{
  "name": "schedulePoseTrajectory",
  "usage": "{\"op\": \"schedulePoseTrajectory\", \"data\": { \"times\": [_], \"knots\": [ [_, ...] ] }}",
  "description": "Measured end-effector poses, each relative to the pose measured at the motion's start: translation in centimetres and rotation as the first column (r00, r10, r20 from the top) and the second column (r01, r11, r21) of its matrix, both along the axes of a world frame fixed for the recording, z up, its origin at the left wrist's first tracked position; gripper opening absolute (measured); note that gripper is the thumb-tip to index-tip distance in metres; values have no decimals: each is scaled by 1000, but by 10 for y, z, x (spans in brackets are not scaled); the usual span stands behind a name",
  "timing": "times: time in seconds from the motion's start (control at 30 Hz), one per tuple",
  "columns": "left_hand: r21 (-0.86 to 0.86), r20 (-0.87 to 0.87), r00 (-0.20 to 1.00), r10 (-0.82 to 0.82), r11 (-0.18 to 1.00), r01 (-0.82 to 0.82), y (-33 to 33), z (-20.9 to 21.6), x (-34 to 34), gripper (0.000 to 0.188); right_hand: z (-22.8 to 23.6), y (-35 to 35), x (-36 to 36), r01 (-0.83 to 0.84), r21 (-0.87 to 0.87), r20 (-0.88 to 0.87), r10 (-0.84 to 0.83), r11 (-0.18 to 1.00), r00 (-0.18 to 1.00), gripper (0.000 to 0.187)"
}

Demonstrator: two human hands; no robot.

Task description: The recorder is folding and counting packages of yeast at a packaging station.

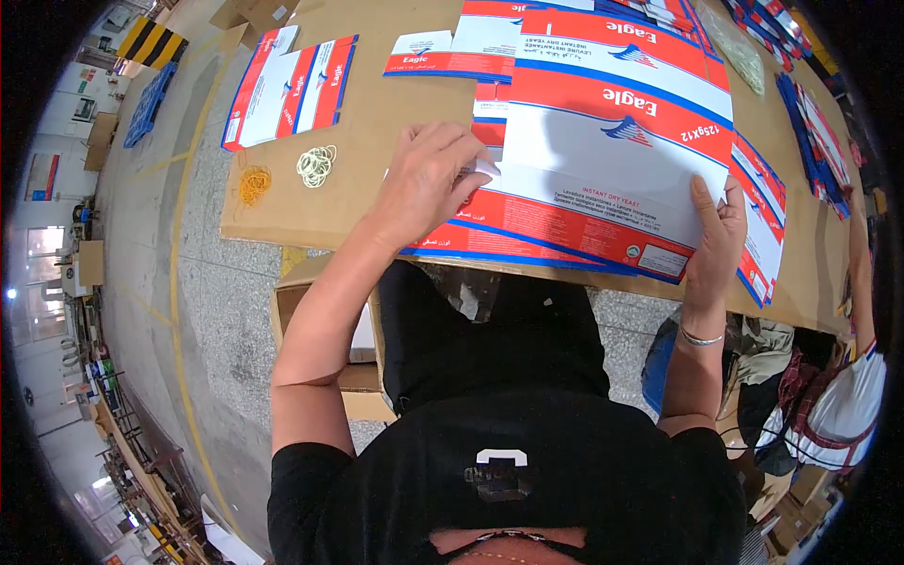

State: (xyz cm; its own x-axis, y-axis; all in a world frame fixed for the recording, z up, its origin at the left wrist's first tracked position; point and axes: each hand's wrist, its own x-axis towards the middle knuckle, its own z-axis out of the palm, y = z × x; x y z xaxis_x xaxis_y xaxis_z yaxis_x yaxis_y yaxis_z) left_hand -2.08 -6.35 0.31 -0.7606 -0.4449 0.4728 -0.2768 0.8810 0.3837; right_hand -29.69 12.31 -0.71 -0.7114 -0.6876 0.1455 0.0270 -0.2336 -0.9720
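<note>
A flat, unfolded printed carton (574,155) in red, white and blue is tilted up in front of me at the table's near edge. My right hand (719,235) grips its right side, thumb on the printed face and the other fingers mostly behind. At its left edge my left hand (426,179) is closed, thumb and fingers pinching a small white flap. Under the held carton lie more flat cartons (443,243) of the same print, partly covered by it. Others (761,221) stick out to the right of my right hand.
Left on the cardboard-covered table (377,113) lie flat cartons (292,89), white rubber bands (316,166) and yellow rubber bands (252,185). More cartons (424,52) lie at the back. At right are a plastic bag (734,47) and another person's arm (861,268). An open box (363,400) stands below.
</note>
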Motion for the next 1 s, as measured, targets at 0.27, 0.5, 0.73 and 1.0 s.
{"op": "schedulePoseTrajectory", "data": {
  "times": [0.27,0.5,0.73,1.0],
  "knots": [
    [-26,0,998,-56,998,56,-6,-10,1,21,0,0,4,23,20,-51,-22,1000,998,22],
    [-95,-34,999,-5,996,2,-2,-13,-1,18,-14,-1,-6,-21,31,54,19,999,998,25],
    [-238,-297,935,194,933,-269,-8,5,12,46,-10,-50,-21,45,-5,186,-43,999,982,33],
    [30,485,853,193,971,-237,12,-17,31,97,-38,-215,-123,-111,-53,287,121,992,950,51]
  ]
}}
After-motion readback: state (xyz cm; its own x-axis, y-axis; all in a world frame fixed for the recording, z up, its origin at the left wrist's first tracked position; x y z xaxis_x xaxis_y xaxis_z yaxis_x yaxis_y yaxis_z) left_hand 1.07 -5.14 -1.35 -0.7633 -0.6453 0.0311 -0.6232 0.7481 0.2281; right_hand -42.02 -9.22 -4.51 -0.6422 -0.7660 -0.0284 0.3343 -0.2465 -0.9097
